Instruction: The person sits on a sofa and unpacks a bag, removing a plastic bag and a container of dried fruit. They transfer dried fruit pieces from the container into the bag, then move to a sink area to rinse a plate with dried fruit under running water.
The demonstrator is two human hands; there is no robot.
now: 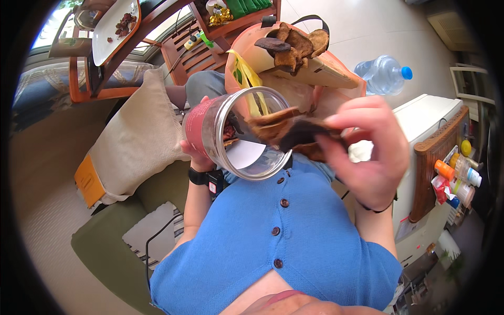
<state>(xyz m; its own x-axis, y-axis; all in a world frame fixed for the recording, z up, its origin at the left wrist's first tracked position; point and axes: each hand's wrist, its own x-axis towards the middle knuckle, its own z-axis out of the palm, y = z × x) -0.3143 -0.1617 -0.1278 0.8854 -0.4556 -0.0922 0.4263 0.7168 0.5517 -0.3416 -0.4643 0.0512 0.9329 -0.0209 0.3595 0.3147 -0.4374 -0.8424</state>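
My left hand (196, 156) is wrapped round a clear wide-mouthed jar (214, 113) with a red label, tilted so its open mouth points right. Inside lie dark reddish dried bits (230, 131) and a white piece of paper (245, 154). Between the thumb and fingers of my right hand (370, 149) are brown, curled pieces of dried peel (304, 134), slightly blurred. They are at the jar's mouth, overlapping its rim; whether they touch it I cannot tell. Similar brown dried pieces (295, 46) rest at the top of a pink bag (240, 44) beyond the jar.
A yellow packet (245, 73) stands in the bag. On the floor to its right lies a large clear bottle (380, 76) with a blue cap. A white tray (107, 39) with dark red pieces is at upper left. Small bottles (459, 173) crowd the right side.
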